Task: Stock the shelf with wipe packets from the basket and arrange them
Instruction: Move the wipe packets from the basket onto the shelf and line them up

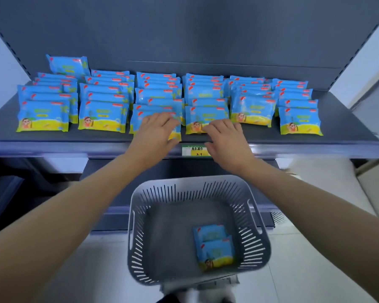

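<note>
Six packet columns: wipe packets (103,114) lie overlapped, front to back, across the shelf (348,130), reaching near its front edge.
Packet direction: faces up, cartoon end toward the person, red-marked edge toward the back panel. The long axis runs left to right, along the shelf front.
Back packet (68,65): stands tilted against the back panel at far left, out of line with the columns.
Left hand (157,132): flat, fingers spread and straight, pressing on the third column's front packet. It grasps nothing.
Right hand (227,138): fingers loosely bent, tips touching the lower edge of the fourth column's front packet. No pinch shows.
Step in hand: probably arranging, squaring up the two middle columns.
Tag (196,150): price label on the shelf edge, between the hands.
Basket (184,182): grey and slotted, on the floor below the shelf.
Basket packets (214,246): two, it seems, overlapped on the basket bottom toward the right, cartoon end nearest the person.
Next move: likely reaching down for those, then laying them on a column in the same direction.
</note>
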Demonstrator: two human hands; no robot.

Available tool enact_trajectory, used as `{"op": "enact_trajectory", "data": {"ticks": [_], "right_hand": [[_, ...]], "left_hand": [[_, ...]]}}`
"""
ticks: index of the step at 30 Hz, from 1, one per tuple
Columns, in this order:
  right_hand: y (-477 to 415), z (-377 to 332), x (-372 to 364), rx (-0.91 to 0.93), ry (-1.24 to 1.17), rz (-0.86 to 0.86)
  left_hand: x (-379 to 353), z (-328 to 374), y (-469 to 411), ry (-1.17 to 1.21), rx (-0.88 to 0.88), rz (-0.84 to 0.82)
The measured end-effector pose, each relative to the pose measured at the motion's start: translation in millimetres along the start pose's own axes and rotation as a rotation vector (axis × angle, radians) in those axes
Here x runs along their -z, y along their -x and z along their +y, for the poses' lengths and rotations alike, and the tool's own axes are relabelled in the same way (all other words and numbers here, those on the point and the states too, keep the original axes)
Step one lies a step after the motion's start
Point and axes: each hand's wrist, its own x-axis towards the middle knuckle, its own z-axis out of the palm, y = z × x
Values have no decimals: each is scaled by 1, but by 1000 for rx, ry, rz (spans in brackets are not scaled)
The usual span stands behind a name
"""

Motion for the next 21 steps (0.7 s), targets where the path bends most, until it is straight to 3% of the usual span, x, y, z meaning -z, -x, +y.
{"op": "enact_trajectory", "data": {"ticks": [6,11,16,21], "right_hand": [[81,-1,-36,89,-30,-383],[137,3,-74,124,4,-726],[165,7,-115,98,41,-966],[176,18,-148,61,59,-1068]], "left_hand": [[-46,55,63,46,-88,-188],[-92,95,111,95,-11,-445],[-136,113,138,154,129,-633],[-186,124,151,214,171,-801]]}}
